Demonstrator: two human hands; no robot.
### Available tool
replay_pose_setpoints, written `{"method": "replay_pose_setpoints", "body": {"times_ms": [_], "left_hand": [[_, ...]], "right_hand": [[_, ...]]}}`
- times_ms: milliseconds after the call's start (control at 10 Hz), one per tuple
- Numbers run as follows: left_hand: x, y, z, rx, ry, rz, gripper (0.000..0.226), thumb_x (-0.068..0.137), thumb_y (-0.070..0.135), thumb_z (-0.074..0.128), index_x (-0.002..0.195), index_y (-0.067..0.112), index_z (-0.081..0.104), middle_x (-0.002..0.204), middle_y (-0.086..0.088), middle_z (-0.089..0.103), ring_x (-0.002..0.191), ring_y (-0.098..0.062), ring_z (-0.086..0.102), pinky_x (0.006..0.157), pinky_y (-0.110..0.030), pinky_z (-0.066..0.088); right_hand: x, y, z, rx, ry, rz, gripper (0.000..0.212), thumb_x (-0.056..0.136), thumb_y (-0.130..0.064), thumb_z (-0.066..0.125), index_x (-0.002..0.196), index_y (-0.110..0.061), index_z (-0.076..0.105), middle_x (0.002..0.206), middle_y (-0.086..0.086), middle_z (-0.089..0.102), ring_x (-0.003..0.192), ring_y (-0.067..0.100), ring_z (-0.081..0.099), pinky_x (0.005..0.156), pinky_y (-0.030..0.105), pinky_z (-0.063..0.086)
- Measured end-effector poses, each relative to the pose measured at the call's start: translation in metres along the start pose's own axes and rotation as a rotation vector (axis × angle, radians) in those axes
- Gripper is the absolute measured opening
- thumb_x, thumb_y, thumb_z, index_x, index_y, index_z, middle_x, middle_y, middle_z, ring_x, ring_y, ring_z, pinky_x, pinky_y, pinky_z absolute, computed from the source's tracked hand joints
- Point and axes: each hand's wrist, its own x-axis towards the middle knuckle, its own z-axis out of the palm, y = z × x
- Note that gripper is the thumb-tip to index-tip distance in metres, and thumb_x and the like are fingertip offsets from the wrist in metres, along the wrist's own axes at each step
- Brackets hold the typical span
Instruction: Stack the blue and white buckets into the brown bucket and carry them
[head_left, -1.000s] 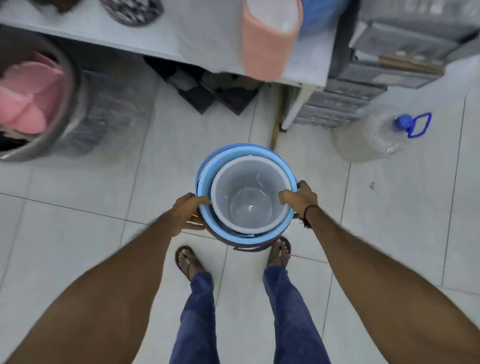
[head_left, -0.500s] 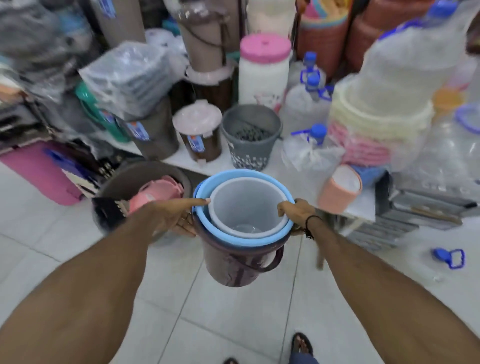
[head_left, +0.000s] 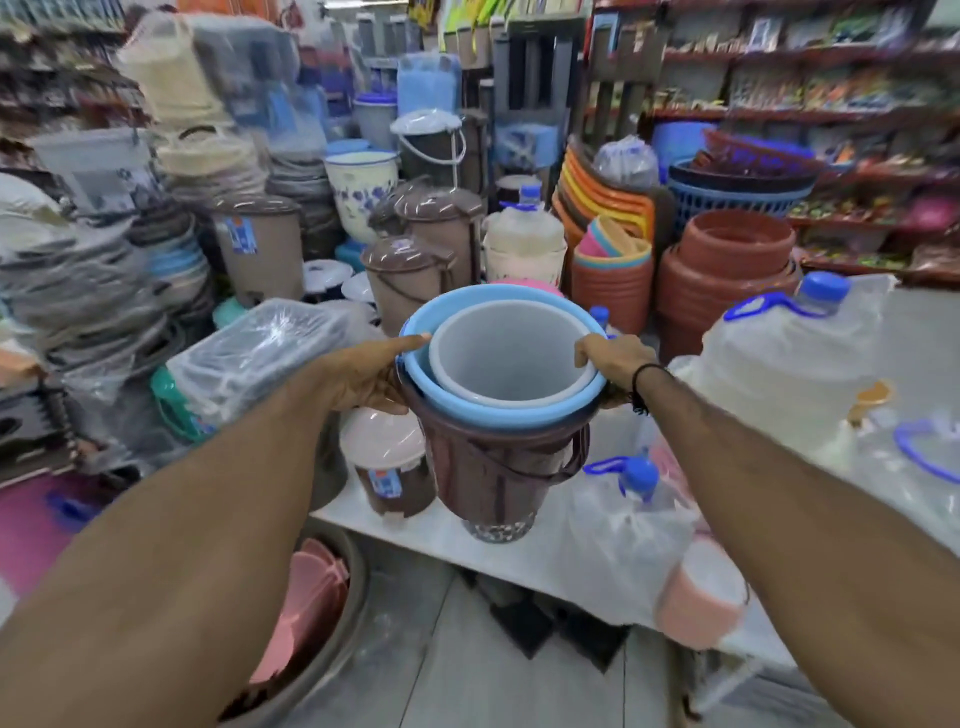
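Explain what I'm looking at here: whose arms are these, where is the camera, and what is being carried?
No machine here: these are a person's two bare arms, filmed by a wide-angle camera worn on their head, looking forward and down. That is why the arms reach in from the bottom corners.

The left hand and right hand grip opposite sides of a nested stack held in the air: a white bucket sits inside a blue bucket, which sits inside a brown bucket. The brown one's handle hangs loose at the front.

Below and behind is a white table with clear water jugs and a small lidded bin. Further back, the shop is crowded with plastic bins, baskets and pots.
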Motion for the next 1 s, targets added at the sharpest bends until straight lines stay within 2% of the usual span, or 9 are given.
{"method": "replay_pose_setpoints", "body": {"times_ms": [100, 200, 300, 500, 600, 700, 800, 900, 1000], "left_hand": [[0.034, 0.016, 0.003, 0.004, 0.028, 0.007, 0.051, 0.089, 0.059, 0.061, 0.092, 0.009, 0.069, 0.065, -0.010, 0.073, 0.056, -0.020, 0.071, 0.048, -0.030, 0.060], [0.089, 0.017, 0.012, 0.058, 0.034, -0.013, 0.046, 0.090, 0.054, 0.063, 0.099, 0.010, 0.071, 0.083, -0.017, 0.076, 0.065, -0.026, 0.073, 0.053, -0.038, 0.063], [0.128, 0.008, 0.015, 0.105, 0.004, -0.046, 0.045, 0.091, 0.049, 0.065, 0.105, 0.006, 0.071, 0.094, -0.020, 0.077, 0.069, -0.029, 0.074, 0.058, -0.045, 0.064], [0.213, -0.032, 0.026, 0.224, -0.087, -0.129, 0.046, 0.095, 0.040, 0.064, 0.110, -0.003, 0.066, 0.104, -0.025, 0.073, 0.082, -0.038, 0.072, 0.070, -0.055, 0.063], [0.256, -0.055, 0.033, 0.274, -0.157, -0.173, 0.043, 0.099, 0.037, 0.059, 0.119, 0.000, 0.061, 0.107, -0.022, 0.071, 0.078, -0.034, 0.069, 0.071, -0.049, 0.062], [0.280, -0.073, 0.036, 0.285, -0.201, -0.204, 0.041, 0.101, 0.034, 0.056, 0.124, 0.000, 0.058, 0.105, -0.020, 0.067, 0.075, -0.031, 0.066, 0.071, -0.048, 0.060], [0.309, -0.098, 0.038, 0.319, -0.235, -0.228, 0.041, 0.101, 0.031, 0.057, 0.123, -0.003, 0.058, 0.106, -0.024, 0.069, 0.087, -0.037, 0.069, 0.083, -0.051, 0.060], [0.321, -0.110, 0.037, 0.376, -0.229, -0.228, 0.041, 0.100, 0.032, 0.058, 0.121, -0.003, 0.059, 0.109, -0.027, 0.070, 0.092, -0.041, 0.071, 0.084, -0.053, 0.060], [0.337, -0.111, 0.032, 0.541, -0.224, -0.176, 0.048, 0.098, 0.041, 0.057, 0.124, 0.001, 0.059, 0.119, -0.022, 0.067, 0.099, -0.036, 0.068, 0.082, -0.042, 0.059]], "right_hand": [[0.027, -0.005, 0.002, 0.023, 0.023, 0.009, 0.033, 0.058, -0.030, 0.069, 0.080, -0.005, 0.070, 0.070, 0.014, 0.072, 0.056, 0.029, 0.072, 0.047, 0.041, 0.063], [0.065, 0.010, 0.020, 0.014, -0.047, 0.100, 0.034, 0.066, -0.023, 0.068, 0.091, -0.001, 0.067, 0.079, 0.018, 0.073, 0.066, 0.034, 0.074, 0.062, 0.051, 0.064], [0.090, 0.029, 0.039, 0.006, -0.131, 0.202, 0.030, 0.071, -0.016, 0.066, 0.095, 0.000, 0.064, 0.076, 0.019, 0.070, 0.062, 0.034, 0.070, 0.066, 0.050, 0.064], [0.132, 0.077, 0.090, -0.043, -0.202, 0.402, 0.011, 0.081, -0.008, 0.063, 0.082, 0.000, 0.056, 0.051, 0.015, 0.061, 0.038, 0.027, 0.061, 0.050, 0.039, 0.058], [0.154, 0.096, 0.123, -0.070, -0.181, 0.505, 0.013, 0.083, -0.006, 0.065, 0.088, 0.003, 0.058, 0.065, 0.020, 0.063, 0.060, 0.036, 0.068, 0.073, 0.055, 0.061], [0.165, 0.109, 0.144, -0.117, -0.166, 0.541, 0.027, 0.083, -0.006, 0.068, 0.105, 0.005, 0.061, 0.084, 0.024, 0.067, 0.074, 0.038, 0.069, 0.077, 0.053, 0.061], [0.178, 0.130, 0.170, -0.239, -0.171, 0.553, 0.045, 0.082, -0.015, 0.072, 0.123, 0.002, 0.062, 0.104, 0.016, 0.069, 0.086, 0.029, 0.069, 0.072, 0.037, 0.059], [0.185, 0.142, 0.181, -0.309, -0.162, 0.553, 0.051, 0.082, -0.024, 0.071, 0.127, -0.002, 0.062, 0.120, 0.017, 0.069, 0.104, 0.031, 0.068, 0.087, 0.039, 0.058], [0.203, 0.135, 0.186, -0.359, -0.107, 0.513, 0.057, 0.081, -0.040, 0.070, 0.128, -0.009, 0.062, 0.127, 0.016, 0.066, 0.113, 0.033, 0.064, 0.096, 0.040, 0.054]]}}
